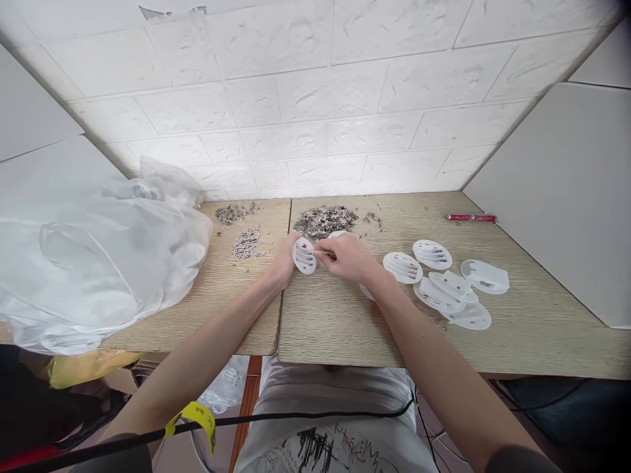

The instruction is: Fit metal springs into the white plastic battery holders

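Observation:
My left hand is closed on the edge of a round white plastic piece with slots, tilted up above the wooden table. Close to its right side, my right hand is in a pinch. Something thin and small seems to be between those fingertips, too small to name. Behind the hands lies a pile of small metal parts, and another white piece shows partly behind my right hand. Right of my right forearm, several similar white slotted pieces lie on the table, some overlapping.
Two smaller heaps of metal parts lie left of the table seam. A large clear plastic bag fills the left side. A red pen-like tool lies at the back right. A black cable crosses in front of my body.

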The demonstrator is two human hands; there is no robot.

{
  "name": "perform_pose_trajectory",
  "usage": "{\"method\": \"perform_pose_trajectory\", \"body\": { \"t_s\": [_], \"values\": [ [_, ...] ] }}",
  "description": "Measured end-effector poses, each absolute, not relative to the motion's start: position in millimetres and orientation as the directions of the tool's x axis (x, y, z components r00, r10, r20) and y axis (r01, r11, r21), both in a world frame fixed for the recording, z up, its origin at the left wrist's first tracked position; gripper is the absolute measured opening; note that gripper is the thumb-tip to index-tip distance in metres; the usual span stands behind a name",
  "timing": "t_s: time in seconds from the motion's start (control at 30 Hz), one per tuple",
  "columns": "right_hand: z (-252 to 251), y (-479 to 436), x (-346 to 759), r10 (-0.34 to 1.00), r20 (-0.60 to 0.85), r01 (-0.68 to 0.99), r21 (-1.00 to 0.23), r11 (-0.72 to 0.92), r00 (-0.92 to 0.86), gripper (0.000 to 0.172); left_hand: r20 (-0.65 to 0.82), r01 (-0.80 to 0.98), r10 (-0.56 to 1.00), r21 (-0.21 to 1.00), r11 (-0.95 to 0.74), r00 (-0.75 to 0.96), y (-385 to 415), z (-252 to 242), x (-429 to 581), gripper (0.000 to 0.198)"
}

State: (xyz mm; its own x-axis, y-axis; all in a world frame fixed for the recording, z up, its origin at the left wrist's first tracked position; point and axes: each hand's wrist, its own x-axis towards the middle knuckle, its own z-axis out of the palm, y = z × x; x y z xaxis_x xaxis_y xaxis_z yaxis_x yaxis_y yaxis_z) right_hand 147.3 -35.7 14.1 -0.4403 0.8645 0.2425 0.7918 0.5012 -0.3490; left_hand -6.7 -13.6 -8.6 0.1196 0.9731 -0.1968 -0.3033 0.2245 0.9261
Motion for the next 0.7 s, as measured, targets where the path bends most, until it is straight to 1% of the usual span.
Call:
{"method": "perform_pose_trajectory", "body": {
  "t_s": [0.17,0.27,0.43,0.53,0.7],
  "values": [
    [16,-36,145,0.863,0.215,0.813,-0.292,0.504,-0.457,0.019,-0.183,-0.275,0.975,0.938,0.210,0.123,-14,-10,-6,0.030],
    [17,-37,144,0.869,0.200,0.821,-0.285,0.494,-0.453,0.018,-0.170,-0.283,0.978,0.939,0.197,0.117,-15,-9,-5,0.029],
    [16,-37,147,0.868,0.246,0.789,-0.363,0.496,-0.432,0.019,-0.216,-0.325,0.968,0.913,0.246,0.126,-13,-6,-7,0.028],
    [16,-36,152,0.869,0.260,0.765,-0.413,0.494,-0.420,0.019,-0.215,-0.337,0.966,0.907,0.253,0.147,-12,-7,-8,0.027],
    [17,-37,154,0.874,0.258,0.756,-0.439,0.485,-0.411,0.019,-0.205,-0.350,0.966,0.903,0.249,0.159,-12,-5,-7,0.027]
  ]
}}
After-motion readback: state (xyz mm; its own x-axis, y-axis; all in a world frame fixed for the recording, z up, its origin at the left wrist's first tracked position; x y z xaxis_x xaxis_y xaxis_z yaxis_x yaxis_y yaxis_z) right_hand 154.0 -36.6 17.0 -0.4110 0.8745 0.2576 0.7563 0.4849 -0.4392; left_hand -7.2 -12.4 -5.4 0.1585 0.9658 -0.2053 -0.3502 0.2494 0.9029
